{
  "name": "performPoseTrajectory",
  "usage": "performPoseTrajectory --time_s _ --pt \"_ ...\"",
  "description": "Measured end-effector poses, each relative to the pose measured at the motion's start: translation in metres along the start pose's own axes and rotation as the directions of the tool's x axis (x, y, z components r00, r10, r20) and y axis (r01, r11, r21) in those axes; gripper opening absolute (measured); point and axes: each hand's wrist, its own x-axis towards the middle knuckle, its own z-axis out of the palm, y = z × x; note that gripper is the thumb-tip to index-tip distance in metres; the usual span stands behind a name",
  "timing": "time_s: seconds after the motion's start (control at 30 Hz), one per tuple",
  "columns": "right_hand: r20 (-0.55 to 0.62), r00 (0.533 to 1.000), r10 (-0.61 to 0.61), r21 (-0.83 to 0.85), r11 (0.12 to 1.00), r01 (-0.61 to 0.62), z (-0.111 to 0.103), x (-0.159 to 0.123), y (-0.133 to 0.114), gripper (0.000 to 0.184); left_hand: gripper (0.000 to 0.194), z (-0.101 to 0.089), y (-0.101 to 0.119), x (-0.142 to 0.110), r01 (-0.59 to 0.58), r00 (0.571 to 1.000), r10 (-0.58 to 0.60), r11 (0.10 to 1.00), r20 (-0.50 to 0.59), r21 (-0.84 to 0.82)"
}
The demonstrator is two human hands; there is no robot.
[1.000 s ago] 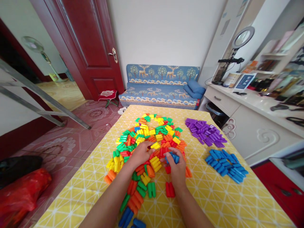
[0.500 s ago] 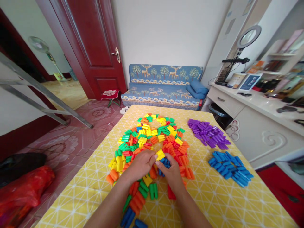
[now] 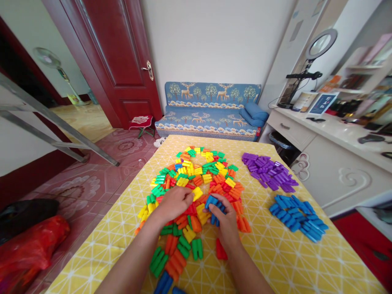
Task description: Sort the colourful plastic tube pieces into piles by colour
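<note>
Small ribbed plastic building blocks in mixed colours, including a green block (image 3: 197,249), lie heaped over the middle of the table. My left hand (image 3: 175,203) is over the heap with its fingers pinched at the edge of a yellow block (image 3: 197,193). To its right, my right hand (image 3: 225,220) is closed around several blue blocks (image 3: 217,208), thumb on the near side. Under and between the hands are red, orange and yellow blocks, partly covered by the fingers.
A purple pile of blocks (image 3: 269,171) and a blue pile (image 3: 298,216) lie apart on the right side of the yellow patterned tablecloth (image 3: 333,261). Beyond the table stands a blue sofa (image 3: 211,112); a white cabinet (image 3: 339,163) flanks it on the right, a metal ladder (image 3: 61,130) on the left.
My hands have drawn apart. The left moved left and slightly up with the yellow block, which both hands touched before; the right stays near, its blue blocks now more visible.
</note>
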Motion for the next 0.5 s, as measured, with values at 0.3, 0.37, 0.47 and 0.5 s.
performPoseTrajectory --time_s 0.3,0.37,0.47,0.5 --pt "-0.003 1.000 -0.005 -0.091 0.996 0.005 0.007 -0.005 -0.005 0.045 0.042 -0.020 -0.060 0.081 0.215 0.966 -0.152 0.922 -0.210 0.323" --pt "-0.003 1.000 -0.002 -0.106 0.994 0.001 0.007 -0.006 -0.006 0.045 0.048 -0.012 -0.072 0.094 0.190 0.974 -0.136 0.926 -0.181 0.327" --pt "0.000 1.000 0.000 -0.113 0.994 0.000 0.007 -0.006 -0.005 0.046 0.049 -0.001 -0.084 0.105 0.166 0.980 -0.119 0.930 -0.159 0.328" --pt "0.003 1.000 -0.004 -0.115 0.993 0.004 0.007 -0.006 -0.004 0.046 0.049 0.002 -0.087 0.107 0.166 0.980 -0.117 0.930 -0.162 0.328"
